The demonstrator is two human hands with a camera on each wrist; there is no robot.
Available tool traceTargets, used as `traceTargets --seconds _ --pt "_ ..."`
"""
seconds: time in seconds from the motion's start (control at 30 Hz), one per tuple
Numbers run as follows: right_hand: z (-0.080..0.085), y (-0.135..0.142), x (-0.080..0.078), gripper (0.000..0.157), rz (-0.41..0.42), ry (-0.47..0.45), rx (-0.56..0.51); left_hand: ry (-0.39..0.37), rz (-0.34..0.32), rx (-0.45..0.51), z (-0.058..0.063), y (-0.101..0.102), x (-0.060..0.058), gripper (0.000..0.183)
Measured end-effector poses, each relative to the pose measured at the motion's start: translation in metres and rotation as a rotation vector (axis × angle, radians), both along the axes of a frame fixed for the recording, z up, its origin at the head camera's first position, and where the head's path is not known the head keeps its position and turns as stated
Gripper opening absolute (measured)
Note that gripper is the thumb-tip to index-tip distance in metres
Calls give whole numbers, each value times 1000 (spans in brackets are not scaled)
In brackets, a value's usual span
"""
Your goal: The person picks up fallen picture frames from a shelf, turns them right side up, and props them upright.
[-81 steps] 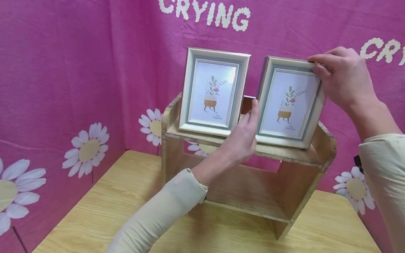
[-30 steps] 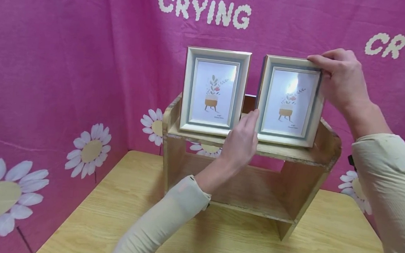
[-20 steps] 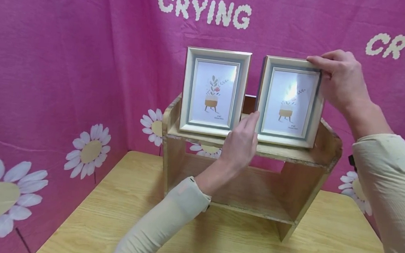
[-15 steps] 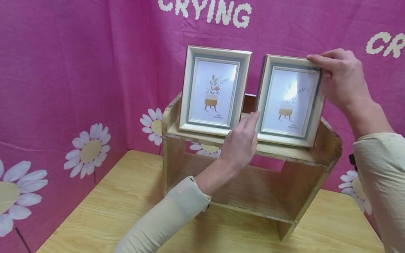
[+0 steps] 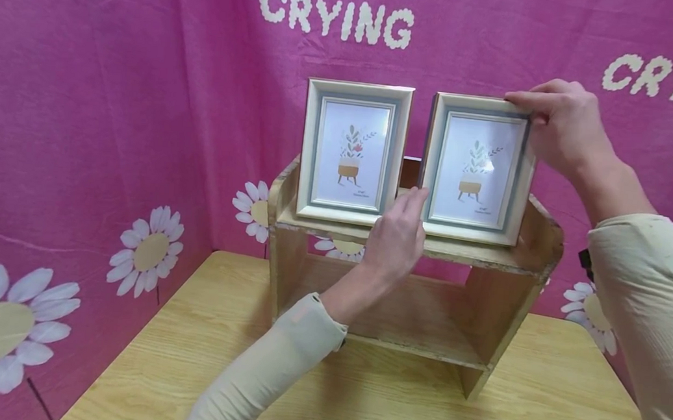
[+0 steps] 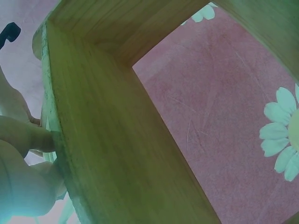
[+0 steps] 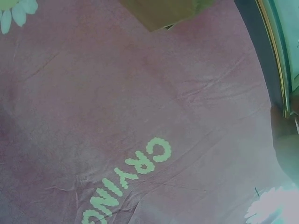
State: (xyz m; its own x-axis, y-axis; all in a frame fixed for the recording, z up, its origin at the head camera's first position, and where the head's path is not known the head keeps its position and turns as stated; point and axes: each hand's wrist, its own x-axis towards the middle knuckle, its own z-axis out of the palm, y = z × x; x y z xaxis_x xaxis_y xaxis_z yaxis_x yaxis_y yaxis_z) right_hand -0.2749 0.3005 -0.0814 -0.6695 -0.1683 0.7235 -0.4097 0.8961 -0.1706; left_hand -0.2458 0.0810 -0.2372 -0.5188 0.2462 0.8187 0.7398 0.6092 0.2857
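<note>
Two cream-and-blue picture frames with a potted-plant print stand side by side on the upper board of a small wooden shelf [image 5: 483, 298]. My right hand [image 5: 571, 125] pinches the top right corner of the right picture frame [image 5: 472, 232]. Against that frame's lower left edge, my left hand [image 5: 396, 237] rests with its fingers pointing up, in the gap beside the left picture frame [image 5: 350, 214]. In the left wrist view, fingers [image 6: 42, 140] touch the front of the shelf board. The right wrist view catches only the frame's side [image 7: 261, 51] and part of a finger.
The shelf stands on a wood-grain table [image 5: 186, 343]. A pink cloth [image 5: 117, 77] with daisies and white lettering hangs behind and to the left. The shelf's raised right side panel [image 5: 540, 231] is close to the right frame.
Since the earliest frame, my left hand has slid slightly lower along the right frame's edge. The glare on its glass has shifted. Both picture frames stay in place on the shelf.
</note>
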Motion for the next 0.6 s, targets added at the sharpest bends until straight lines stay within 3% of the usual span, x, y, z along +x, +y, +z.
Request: traceTargets --seconds 0.33,0.6 --pt "2 -2 1 60 -14 -90 -23 -45 27 -43 2 -2 1 49" --pt "-6 -1 2 52 27 42 6 -43 30 -43 3 -6 1 48"
